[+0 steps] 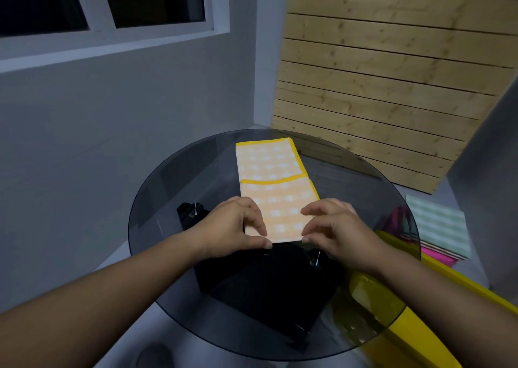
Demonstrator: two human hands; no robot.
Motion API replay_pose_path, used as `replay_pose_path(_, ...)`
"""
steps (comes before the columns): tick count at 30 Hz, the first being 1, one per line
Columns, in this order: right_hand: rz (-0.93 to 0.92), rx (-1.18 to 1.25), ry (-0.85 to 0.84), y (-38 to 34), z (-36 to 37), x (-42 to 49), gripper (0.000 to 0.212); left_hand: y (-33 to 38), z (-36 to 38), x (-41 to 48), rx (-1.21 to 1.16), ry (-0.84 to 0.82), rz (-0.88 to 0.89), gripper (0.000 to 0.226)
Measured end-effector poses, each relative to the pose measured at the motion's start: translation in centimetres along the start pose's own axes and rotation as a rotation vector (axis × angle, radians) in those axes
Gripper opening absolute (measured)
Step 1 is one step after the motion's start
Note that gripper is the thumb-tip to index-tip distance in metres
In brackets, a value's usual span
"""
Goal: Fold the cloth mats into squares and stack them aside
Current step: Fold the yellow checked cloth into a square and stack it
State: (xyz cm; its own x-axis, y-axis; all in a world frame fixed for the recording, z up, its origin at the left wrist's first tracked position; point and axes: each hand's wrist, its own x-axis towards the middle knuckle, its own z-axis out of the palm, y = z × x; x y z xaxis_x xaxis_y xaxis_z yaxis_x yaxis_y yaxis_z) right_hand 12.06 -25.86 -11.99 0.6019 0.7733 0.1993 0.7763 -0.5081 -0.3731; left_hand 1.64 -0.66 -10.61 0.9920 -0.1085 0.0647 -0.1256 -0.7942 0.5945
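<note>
An orange checked cloth mat with a yellow border lies on the round glass table, stretched away from me as a long strip. Its near part is folded over the far part, and a yellow hem crosses the middle. My left hand pinches the near left corner of the mat. My right hand pinches the near right corner. Both hands rest at the mat's near edge, fingers curled onto the cloth.
The table's black base shows through the glass. A yellow bin stands at the lower right. Beside it lie a pale green checked mat and pink cloths. A wooden slat panel leans behind the table.
</note>
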Motion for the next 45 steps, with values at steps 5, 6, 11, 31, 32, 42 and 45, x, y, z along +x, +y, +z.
replay_pose_path(5, -0.107, -0.061, 0.017, -0.2, 0.3, -0.6, 0.016, -0.1, -0.1, -0.1, 0.01, 0.009, 0.018, 0.02)
replay_pose_path(6, -0.101, -0.041, 0.03, -0.3, 0.4, -0.7, 0.016, 0.0, -0.2, -0.2, 0.015, 0.013, 0.025, 0.02)
replay_pose_path(11, -0.022, 0.1, 0.027, -1.2, 0.0, -1.0, 0.012, 0.3, -0.3, -1.0, 0.027, 0.059, 0.088, 0.024)
replay_pose_path(31, 0.131, 0.698, 0.228, -5.9, -6.3, -2.0, 0.022, 4.7, -4.5, -3.1, -0.326, 0.496, 0.074, 0.02)
replay_pose_path(32, 0.136, 0.763, 0.198, -5.6, -6.1, -2.0, 0.028, 4.7, -4.8, -2.9, -0.355, 0.523, 0.064, 0.022)
replay_pose_path(42, 0.303, 0.526, 0.049, -2.2, -1.0, 0.7, 0.016, 3.7, -4.9, 0.3, -0.714, 0.596, -0.25, 0.03)
replay_pose_path(45, 0.335, 0.462, 0.063, -1.9, -0.6, 1.7, 0.027, 2.1, -4.7, 0.7, -0.697, 0.532, -0.375, 0.042)
